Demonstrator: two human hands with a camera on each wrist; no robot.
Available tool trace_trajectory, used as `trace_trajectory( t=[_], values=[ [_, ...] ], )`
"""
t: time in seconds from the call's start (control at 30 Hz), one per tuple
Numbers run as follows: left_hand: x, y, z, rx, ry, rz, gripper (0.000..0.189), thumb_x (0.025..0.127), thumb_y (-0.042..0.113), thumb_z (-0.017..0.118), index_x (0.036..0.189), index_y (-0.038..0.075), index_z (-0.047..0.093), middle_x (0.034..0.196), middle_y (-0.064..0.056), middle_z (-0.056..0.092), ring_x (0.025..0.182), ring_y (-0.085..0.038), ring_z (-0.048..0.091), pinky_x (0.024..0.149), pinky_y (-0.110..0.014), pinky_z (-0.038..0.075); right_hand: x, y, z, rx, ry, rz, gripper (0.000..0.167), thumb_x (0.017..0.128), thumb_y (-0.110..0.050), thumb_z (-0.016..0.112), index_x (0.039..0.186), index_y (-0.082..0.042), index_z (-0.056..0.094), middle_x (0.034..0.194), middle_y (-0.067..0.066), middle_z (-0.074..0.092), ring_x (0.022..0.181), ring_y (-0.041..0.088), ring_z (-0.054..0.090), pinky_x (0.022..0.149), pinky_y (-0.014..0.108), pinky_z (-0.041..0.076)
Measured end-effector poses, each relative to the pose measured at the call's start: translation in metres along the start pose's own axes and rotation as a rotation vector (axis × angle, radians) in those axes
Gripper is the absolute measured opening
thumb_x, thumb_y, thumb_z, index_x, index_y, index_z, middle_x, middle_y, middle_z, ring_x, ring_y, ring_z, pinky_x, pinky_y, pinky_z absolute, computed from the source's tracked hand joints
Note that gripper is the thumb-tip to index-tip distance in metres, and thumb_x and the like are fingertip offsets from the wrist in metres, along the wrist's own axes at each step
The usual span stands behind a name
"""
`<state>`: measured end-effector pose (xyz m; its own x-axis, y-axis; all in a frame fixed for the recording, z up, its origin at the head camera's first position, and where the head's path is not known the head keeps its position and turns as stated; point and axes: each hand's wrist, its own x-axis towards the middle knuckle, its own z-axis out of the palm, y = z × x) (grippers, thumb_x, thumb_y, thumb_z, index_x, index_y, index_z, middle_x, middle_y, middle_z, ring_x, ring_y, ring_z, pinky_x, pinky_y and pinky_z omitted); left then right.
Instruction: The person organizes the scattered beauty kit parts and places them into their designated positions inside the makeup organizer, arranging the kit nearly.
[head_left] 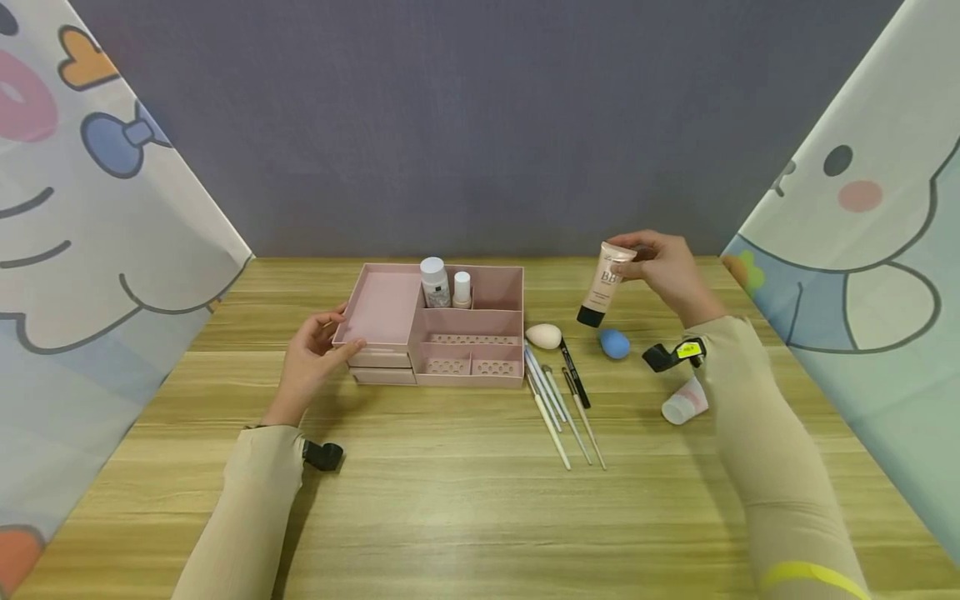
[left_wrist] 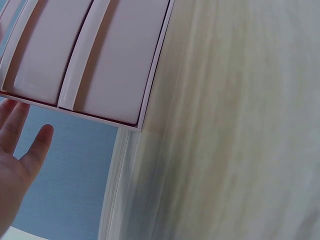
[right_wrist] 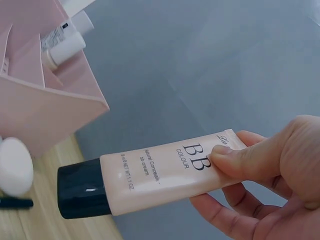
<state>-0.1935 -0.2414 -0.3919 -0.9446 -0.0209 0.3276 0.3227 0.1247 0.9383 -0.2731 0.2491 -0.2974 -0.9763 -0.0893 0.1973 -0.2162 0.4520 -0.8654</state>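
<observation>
A pink makeup organizer [head_left: 468, 379] stands on the table with a white-capped bottle [head_left: 435, 285] and a smaller white-topped bottle [head_left: 462, 287] in its back compartments. My left hand [head_left: 311, 358] holds its front left corner, thumb at the front and fingers along the side. In the left wrist view, the little finger is spread away from the organizer's drawers [left_wrist: 120, 65]. My right hand [head_left: 667, 271] pinches a beige BB cream tube [head_left: 603, 279] near its flat end, above the table. The tube's black cap [right_wrist: 82, 190] points down and left in the head view.
Right of the organizer lie a pale makeup sponge [head_left: 543, 336], several makeup brushes [head_left: 555, 408] and a black pencil [head_left: 575, 372]. A blue sponge [head_left: 615, 343] sits below the raised tube. A small white and pink tube [head_left: 684, 402] lies by the right forearm. A grey panel [head_left: 480, 125] stands behind.
</observation>
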Motion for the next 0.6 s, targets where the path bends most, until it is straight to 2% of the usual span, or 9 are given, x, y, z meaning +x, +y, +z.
trace_trajectory(
  t=[0.33,0.6],
  values=[
    [0.0,0.0,0.001,0.009,0.006,0.007,0.039,0.087,-0.007,0.071,0.117,-0.011,0.046,0.151,-0.024,0.041,0.139,-0.031,0.041,0.087,-0.017,0.047,0.01,-0.022,0.023,0.029,0.0,-0.058,0.035,0.091,-0.001,0.071,0.125,-0.001,0.066,0.113,0.008,0.06,0.085,0.017,0.059,0.071,0.025,0.055],
    [-0.001,0.001,0.001,-0.008,0.008,-0.001,0.039,0.087,-0.008,0.072,0.117,-0.01,0.048,0.151,-0.024,0.041,0.139,-0.033,0.04,0.089,-0.017,0.047,0.02,-0.038,0.043,0.093,-0.007,-0.1,0.034,0.088,0.005,0.071,0.122,0.001,0.067,0.112,0.008,0.06,0.085,0.017,0.06,0.074,0.028,0.056]
  ],
)
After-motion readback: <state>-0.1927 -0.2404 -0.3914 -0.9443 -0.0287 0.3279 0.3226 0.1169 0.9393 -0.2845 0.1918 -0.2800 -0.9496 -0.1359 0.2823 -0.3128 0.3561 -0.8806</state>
